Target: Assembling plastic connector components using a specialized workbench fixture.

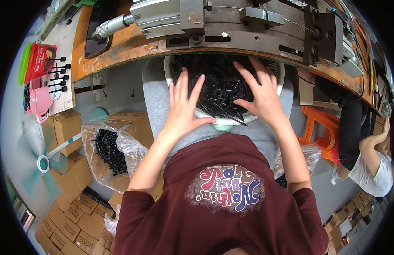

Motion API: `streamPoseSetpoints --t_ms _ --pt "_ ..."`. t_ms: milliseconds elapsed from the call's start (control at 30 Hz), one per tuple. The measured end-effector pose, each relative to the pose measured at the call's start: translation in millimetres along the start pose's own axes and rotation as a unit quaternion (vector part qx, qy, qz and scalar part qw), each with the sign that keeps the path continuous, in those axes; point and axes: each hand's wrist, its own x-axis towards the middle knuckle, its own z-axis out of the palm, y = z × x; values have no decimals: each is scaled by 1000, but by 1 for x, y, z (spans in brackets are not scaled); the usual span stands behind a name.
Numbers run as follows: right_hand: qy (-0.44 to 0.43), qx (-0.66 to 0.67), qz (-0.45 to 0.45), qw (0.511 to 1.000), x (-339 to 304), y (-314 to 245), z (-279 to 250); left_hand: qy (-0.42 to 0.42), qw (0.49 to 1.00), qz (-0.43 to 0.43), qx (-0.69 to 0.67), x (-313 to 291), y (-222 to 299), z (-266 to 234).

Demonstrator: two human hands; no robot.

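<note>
Both of my hands rest flat on the heap of black screws that fills the white basin on my lap, directly below the edge of the workbench. My left hand lies on the near left part of the heap with its fingers spread wide apart and straight, the heel of the palm over the near rim of the basin; nothing is pinched or enclosed in it. My right hand lies on the right part of the heap, fingers likewise fanned apart and slightly bent down into the screws, gripping nothing that I can see. Judged from this state, the work is at a spreading or sorting stage: the basin is full, no screw has been picked out, and the whole heap remains to be handled. A further supply of black screws sits in an open clear plastic bag inside a cardboard box to my left, well apart from the basin. The workbench has a worn orange-brown wooden edge and carries a grey metal fixture with a pneumatic cylinder at its left. On the floor to my left stand stacked cardboard cartons and a small teal fan. An orange plastic stool stands to my right, and beyond it another person's arm is visible.
</note>
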Motion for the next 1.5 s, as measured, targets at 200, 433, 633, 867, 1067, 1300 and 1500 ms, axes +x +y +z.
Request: streamPoseSetpoints --t_ms 200,433,633,867,1067,1300,1500 --pt "86 94 53 990 -38 23 -28 170 959 -170 -149 -13 -42 0" --pt "200 165 378 888 -52 124 19 107 920 -328 -187 11 -98 14" --pt "67 142 375 914 -48 147 28 151 900 -348 -216 28 -99 27" --pt "-39 16 380 924 -80 93 14 162 922 -249 -249 66 -140 27" --pt "-32 -63 342 937 -86 72 16 153 936 -234 -215 65 -167 42" --pt "-56 -55 230 970 -44 6 -61 307 893 -229 -238 33 -143 42" --pt "211 51 0 976 22 -48 -167 329 903 -212 -176 -6 -62 7"
